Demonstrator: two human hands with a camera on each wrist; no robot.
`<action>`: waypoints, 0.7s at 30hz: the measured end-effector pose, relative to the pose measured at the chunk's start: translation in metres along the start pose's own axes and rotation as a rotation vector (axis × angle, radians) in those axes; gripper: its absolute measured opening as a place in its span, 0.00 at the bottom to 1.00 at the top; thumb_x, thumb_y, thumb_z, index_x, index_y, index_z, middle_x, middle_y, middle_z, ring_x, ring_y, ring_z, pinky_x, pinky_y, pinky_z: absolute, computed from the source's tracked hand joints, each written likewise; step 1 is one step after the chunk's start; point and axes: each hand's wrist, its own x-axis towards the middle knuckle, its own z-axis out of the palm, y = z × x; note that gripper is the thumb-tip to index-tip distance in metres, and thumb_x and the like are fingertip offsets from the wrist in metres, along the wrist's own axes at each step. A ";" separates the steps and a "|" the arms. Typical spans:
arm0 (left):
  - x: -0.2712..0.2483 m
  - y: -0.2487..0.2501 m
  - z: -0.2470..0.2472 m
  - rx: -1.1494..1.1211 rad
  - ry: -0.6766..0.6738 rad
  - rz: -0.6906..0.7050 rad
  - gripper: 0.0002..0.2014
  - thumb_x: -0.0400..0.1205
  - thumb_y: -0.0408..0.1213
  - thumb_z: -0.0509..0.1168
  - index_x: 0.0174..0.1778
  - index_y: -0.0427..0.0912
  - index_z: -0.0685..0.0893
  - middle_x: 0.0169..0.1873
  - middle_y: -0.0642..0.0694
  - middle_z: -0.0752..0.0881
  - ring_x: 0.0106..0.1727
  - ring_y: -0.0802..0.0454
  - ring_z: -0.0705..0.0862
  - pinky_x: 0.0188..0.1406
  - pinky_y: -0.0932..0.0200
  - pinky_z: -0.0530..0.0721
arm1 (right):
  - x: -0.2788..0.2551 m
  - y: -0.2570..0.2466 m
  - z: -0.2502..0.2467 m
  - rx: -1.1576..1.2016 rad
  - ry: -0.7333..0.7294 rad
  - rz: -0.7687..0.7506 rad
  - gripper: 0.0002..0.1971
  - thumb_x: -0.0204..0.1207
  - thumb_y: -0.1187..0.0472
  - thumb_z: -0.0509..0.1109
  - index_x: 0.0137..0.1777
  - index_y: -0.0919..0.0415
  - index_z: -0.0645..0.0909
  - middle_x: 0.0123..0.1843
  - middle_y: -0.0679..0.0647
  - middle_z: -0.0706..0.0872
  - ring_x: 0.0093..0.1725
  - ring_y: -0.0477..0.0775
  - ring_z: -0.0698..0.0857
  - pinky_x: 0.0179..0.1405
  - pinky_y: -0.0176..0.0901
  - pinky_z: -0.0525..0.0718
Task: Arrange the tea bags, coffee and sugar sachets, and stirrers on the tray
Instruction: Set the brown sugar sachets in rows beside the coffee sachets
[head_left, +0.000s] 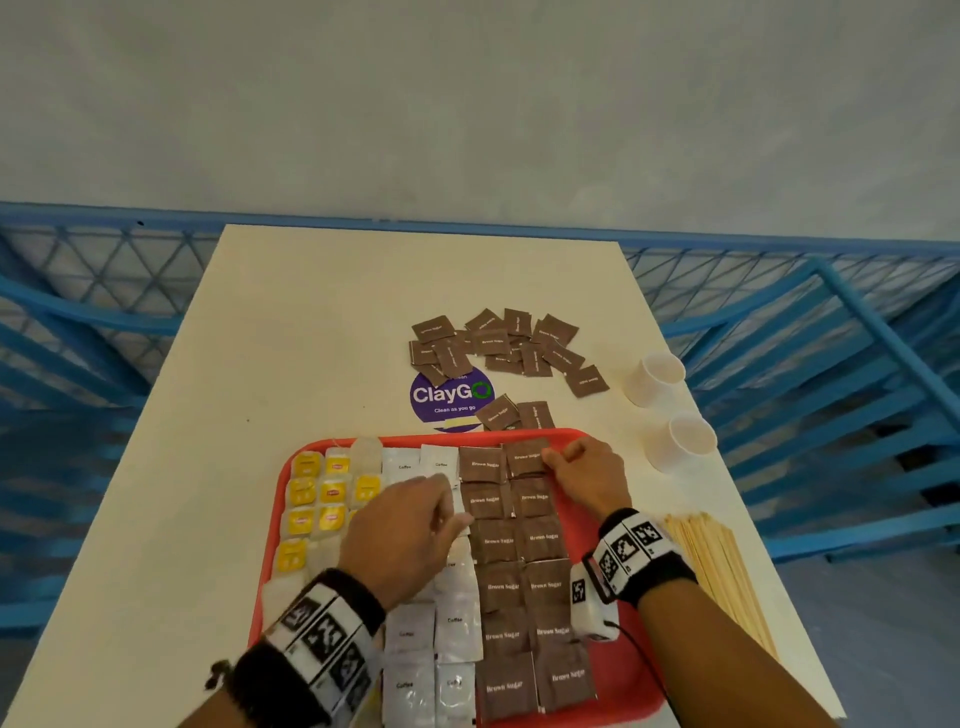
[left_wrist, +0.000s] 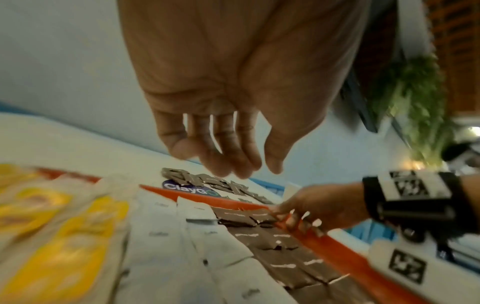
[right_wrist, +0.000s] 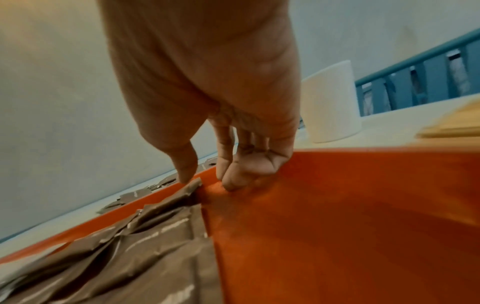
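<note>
Tray (head_left: 626, 670), red, sits on the table (head_left: 291, 332) and carries yellow tea bags (head_left: 317, 506) at left, white coffee sachets (head_left: 454, 623) in the middle and two columns of brown sugar sachets (head_left: 519, 587) at right. Right hand (head_left: 584, 475) pinches the far right sugar sachet (head_left: 527, 457) at its edge, thumb on top. Left hand (head_left: 405, 535) hovers over the coffee sachets, fingers relaxed and holding nothing. Loose sugar sachets (head_left: 498, 343) lie beyond the tray. Stirrers (head_left: 722, 566) lie right of the tray, near two white cups (head_left: 654, 376).

Left hand (head_left: 410, 535) hides coffee sachets (head_left: 454, 618); tray (head_left: 618, 670) seemingly cropped.
</note>
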 end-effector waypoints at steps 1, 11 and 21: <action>0.015 0.005 0.001 0.087 -0.004 0.047 0.10 0.85 0.54 0.63 0.42 0.54 0.76 0.39 0.58 0.81 0.46 0.56 0.79 0.44 0.59 0.77 | 0.000 -0.002 0.003 -0.009 -0.011 -0.020 0.15 0.77 0.48 0.74 0.43 0.61 0.82 0.38 0.47 0.84 0.37 0.46 0.79 0.38 0.41 0.71; 0.094 0.020 0.035 0.525 -0.188 0.113 0.17 0.85 0.48 0.64 0.71 0.58 0.79 0.69 0.51 0.83 0.71 0.44 0.73 0.69 0.43 0.70 | -0.007 0.001 0.015 -0.112 0.019 -0.155 0.12 0.81 0.51 0.69 0.38 0.54 0.82 0.35 0.48 0.85 0.36 0.48 0.82 0.34 0.38 0.72; 0.119 0.009 0.001 0.321 -0.151 0.052 0.13 0.86 0.54 0.62 0.51 0.50 0.87 0.48 0.51 0.87 0.53 0.47 0.85 0.54 0.49 0.84 | 0.050 -0.051 -0.027 -0.144 0.005 -0.187 0.12 0.80 0.53 0.70 0.40 0.59 0.89 0.40 0.53 0.90 0.40 0.53 0.86 0.43 0.42 0.84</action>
